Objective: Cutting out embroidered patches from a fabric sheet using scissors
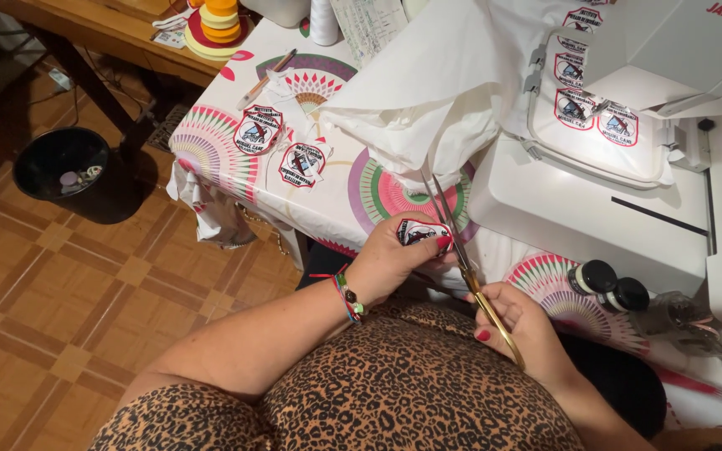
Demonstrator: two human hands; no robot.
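Left hand (pixel 394 259) pinches a small embroidered patch (pixel 422 231) between thumb and fingers, grip tight on its lower edge, held just above the desk (pixel 353 200) edge. Right hand (pixel 516 321) is closed through the gold handles of the scissors (pixel 461 250), the thin blades running up past the patch's right side, tips reaching toward the bunched white cloth (pixel 428 100). The patch looks light and fairly stiff from the stitching, so an edge pinch well away from the blades seems the safe hold; the points look sharp. Two more patches (pixel 282 146) lie flat on the patterned cover to the left. To the right sits the white embroidery machine (pixel 595 209), its hoop (pixel 595 125) holding more badges, close to the scissor tips. Two dark-capped bottles (pixel 610 286) stand just beside the right hand. A black bin (pixel 60 163) is on the floor, well apart.
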